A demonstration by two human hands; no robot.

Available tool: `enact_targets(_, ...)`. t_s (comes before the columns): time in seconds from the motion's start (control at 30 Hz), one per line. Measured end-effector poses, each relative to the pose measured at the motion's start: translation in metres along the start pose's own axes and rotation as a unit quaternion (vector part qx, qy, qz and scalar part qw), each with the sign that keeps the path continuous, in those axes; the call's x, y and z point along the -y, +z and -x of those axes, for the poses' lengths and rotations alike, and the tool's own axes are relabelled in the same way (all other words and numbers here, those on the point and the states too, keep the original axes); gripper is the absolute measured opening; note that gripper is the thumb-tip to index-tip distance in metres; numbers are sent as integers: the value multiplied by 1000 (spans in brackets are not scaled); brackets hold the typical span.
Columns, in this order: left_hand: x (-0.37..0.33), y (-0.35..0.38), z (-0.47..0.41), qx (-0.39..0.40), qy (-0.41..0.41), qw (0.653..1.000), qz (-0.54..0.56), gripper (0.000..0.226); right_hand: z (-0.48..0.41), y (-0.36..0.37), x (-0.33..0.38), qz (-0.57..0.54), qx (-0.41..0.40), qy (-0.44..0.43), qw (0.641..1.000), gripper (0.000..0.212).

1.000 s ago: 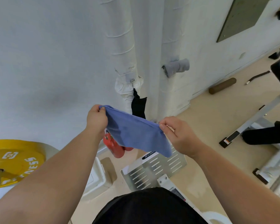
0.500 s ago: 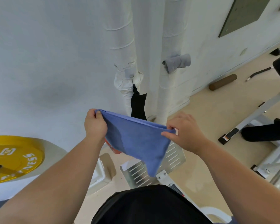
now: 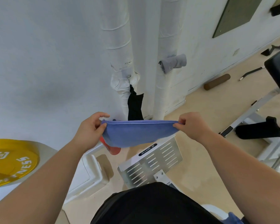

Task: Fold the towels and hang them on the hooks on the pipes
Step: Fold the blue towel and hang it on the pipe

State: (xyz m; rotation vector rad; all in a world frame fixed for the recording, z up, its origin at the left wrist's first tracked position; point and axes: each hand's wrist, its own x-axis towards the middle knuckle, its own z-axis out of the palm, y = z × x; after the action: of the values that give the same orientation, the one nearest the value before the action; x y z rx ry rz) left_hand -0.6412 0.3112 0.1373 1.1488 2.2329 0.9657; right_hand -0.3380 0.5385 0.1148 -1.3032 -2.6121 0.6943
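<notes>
I see my left hand and right hand each pinching a top corner of the folded blue cloth towel. Its upper edge is stretched level, just before two white wrapped pipes. A black towel hangs on the left pipe and a grey rolled towel on the right.

Bare left hand and right hand, bare forearms, black garment below.

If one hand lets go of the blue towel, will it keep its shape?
Probably not: the blue towel sags in a curve between the left hand and right hand pinching its ends, so it is floppy. It seems light, since fingertip pinches alone carry it.
</notes>
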Motion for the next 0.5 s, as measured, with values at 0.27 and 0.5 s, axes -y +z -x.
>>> enact_targets(0.27, -14, -20, -5, 42, 54, 996, -50, 30, -13, -22, -11, -84, 6, 74, 994, 8)
enact_targets(0.5, -12, -16, -10, -2, -10, 999, 40, 14, -1, -26, -14, -368, 21, 153, 917, 16)
